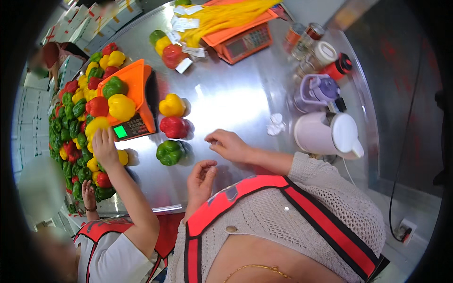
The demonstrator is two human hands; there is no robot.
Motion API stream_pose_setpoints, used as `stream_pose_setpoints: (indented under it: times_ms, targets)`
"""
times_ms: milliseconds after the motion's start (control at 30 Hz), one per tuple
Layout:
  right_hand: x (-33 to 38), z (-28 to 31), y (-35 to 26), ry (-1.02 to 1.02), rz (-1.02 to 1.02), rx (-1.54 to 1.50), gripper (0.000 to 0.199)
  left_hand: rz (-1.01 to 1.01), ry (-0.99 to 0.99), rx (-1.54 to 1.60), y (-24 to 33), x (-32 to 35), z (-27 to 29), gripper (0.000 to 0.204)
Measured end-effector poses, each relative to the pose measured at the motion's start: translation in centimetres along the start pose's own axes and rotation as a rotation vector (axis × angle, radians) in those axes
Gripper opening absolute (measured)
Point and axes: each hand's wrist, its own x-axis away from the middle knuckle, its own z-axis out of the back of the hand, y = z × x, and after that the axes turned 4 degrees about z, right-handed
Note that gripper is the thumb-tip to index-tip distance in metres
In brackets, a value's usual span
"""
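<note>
1. Both grips are released: left hand (200, 177) and right hand (229, 144) hover bare over the table (236, 94).
2. Just beyond the left grip, yellow pepper (171, 104), red pepper (173, 126) and green pepper (169, 152) lie lined up, seemingly grouped as one set beside the orange scale (134, 94).
3. A co-worker's hand (104, 148) touches the pepper pile (75, 127).

glowing green scale screen (121, 131) at left, white paper labels (185, 22) at top, white cartons (89, 23) upper left
</note>
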Motion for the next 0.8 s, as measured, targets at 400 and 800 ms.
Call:
stream_pose_setpoints:
  times_ms: [400, 800]
  targets:
    - [-3.8, 7.1, 0.5, 0.320, 0.119, 0.201, 0.023, -0.032, 0.007, -0.235, -1.0, 4.6, -3.4, 0.017]
    - [-22.9, 17.3, -0.1, 0.321, 0.202, 0.735, 0.016, -0.137, 0.098, -0.345, 0.4, 3.1, -3.1, 0.021]
